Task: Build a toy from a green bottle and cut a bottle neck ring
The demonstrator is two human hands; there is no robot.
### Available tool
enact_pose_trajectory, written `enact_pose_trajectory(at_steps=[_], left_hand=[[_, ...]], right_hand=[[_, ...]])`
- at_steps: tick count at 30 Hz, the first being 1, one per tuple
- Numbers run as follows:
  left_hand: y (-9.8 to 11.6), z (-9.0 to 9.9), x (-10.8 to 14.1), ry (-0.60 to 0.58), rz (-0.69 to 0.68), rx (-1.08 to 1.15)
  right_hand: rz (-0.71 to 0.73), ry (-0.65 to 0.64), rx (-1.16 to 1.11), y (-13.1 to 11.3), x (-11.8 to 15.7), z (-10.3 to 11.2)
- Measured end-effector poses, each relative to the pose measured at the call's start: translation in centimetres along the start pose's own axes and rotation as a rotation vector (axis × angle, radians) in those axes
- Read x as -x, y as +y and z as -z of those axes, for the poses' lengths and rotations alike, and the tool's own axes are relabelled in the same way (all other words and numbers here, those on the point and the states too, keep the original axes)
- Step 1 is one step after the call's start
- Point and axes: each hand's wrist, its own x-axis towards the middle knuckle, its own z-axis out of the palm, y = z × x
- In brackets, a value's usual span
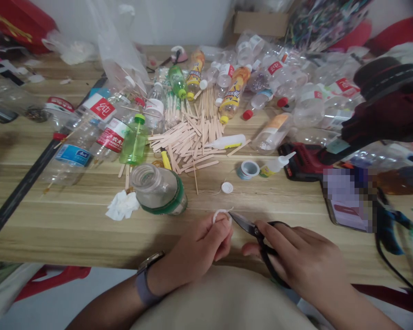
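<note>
Near the table's front edge, my left hand (206, 240) pinches a small white ring-shaped piece (221, 213), with a short end sticking out to the right. My right hand (296, 256) holds black-handled scissors (245, 224), fingers around the handles. The blade tips point left and lie at the short end of the white piece; whether they touch it I cannot tell. Just beyond my hands is a small white disc (227, 187). To the left of them stands a wide-mouthed bottle with a green label (161, 190), beside a crumpled white tissue (123, 205).
Wooden sticks (196, 142) are heaped mid-table. Plastic bottles crowd the back and left, including a green one (134, 140). To the right are a grey tape roll (248, 170), a glue bottle (277, 166), a red and black power tool (306, 160) and a phone (349, 201).
</note>
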Motion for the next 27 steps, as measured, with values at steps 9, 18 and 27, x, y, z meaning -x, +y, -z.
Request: enact_pose_trajectory(at_steps=[9, 18, 27], left_hand=[[0.0, 0.4, -0.2, -0.05, 0.006, 0.07], [0.1, 0.4, -0.5, -0.137, 0.123, 0.101], [-0.3, 0.1, -0.6, -0.152, 0.117, -0.185]], right_hand=[[-0.224, -0.099, -0.128, 2.3, 1.5, -0.4], [-0.341, -0.274, 0.016, 7.2, 5.1, -3.4], [-0.47, -0.063, -0.859, -0.5, -1.7, 1.8]])
